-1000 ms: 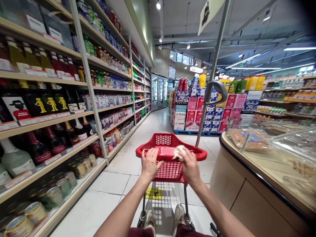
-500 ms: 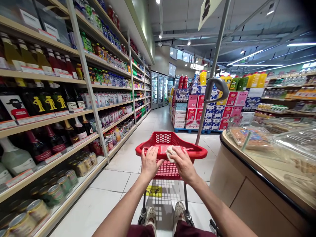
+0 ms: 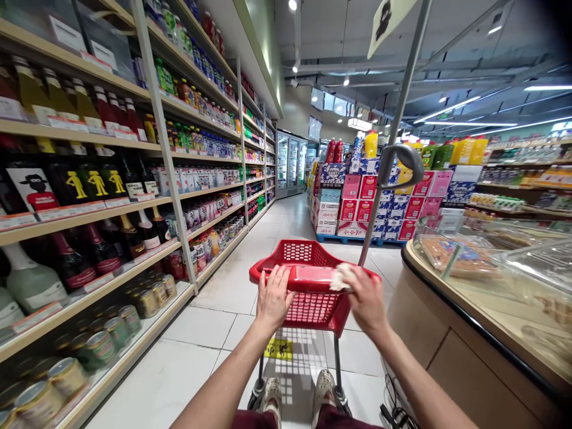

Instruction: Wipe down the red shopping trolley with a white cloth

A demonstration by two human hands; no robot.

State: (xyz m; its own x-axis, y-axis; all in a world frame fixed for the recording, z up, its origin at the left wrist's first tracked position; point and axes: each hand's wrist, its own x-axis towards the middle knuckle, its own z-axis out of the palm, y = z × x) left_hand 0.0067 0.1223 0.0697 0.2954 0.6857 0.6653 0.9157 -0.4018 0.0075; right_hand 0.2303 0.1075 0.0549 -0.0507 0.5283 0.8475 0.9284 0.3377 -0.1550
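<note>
Straight ahead of me is a red plastic shopping cart (image 3: 313,310) with a mesh basket and grey legs. My left hand (image 3: 273,295) rests on the left part of its handle, fingers laid over the bar and thumb toward the middle. A crumpled white cloth (image 3: 342,277) is in my right hand (image 3: 367,295), pressed against the right side of the handle. The fingers of that hand are curled over the cloth. Between the hands, a flat pale panel (image 3: 314,274) shows on the handle.
Shelves of bottles and cans (image 3: 98,208) line the left. A curved glass-topped counter (image 3: 482,310) stands close on the right, with cables (image 3: 395,399) at its foot. A grey pole (image 3: 393,137) rises behind the cart. Stacked boxes (image 3: 357,202) stand farther ahead.
My right hand has slid to the right along the handle with the cloth, baring the middle panel. My left hand stays on the left part. The view has shifted slightly.
</note>
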